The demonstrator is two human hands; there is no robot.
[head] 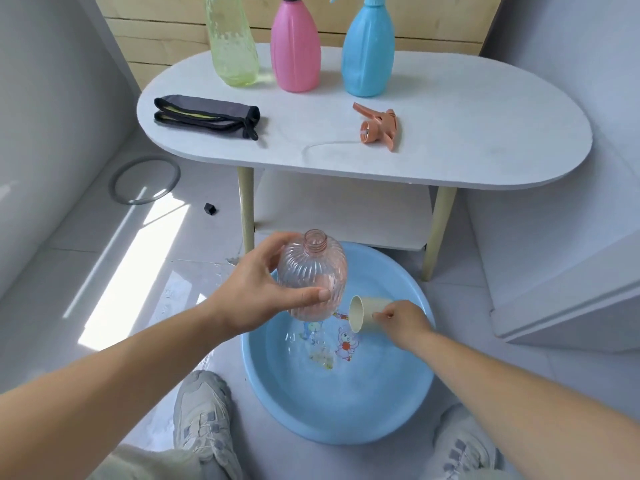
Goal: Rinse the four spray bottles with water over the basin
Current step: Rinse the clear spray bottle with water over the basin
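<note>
My left hand (258,292) grips a clear pink ribbed bottle (313,271), uncapped, neck pointing up and away, above the blue basin (277,403) on the floor. My right hand (403,322) holds a beige cup (363,311) tipped on its side, mouth facing the bottle, over the basin. The basin holds shallow water and has cartoon prints on its bottom. On the white oval table (450,133) stand a clear green bottle (232,43), a pink bottle (294,46) and a blue bottle (369,50). An orange spray head (379,128) with its tube lies on the table.
A folded grey cloth (207,116) lies on the table's left part. A grey ring (145,181) and a small black cap (210,208) lie on the floor to the left. My shoes (204,420) flank the basin. A white box (571,289) stands at right.
</note>
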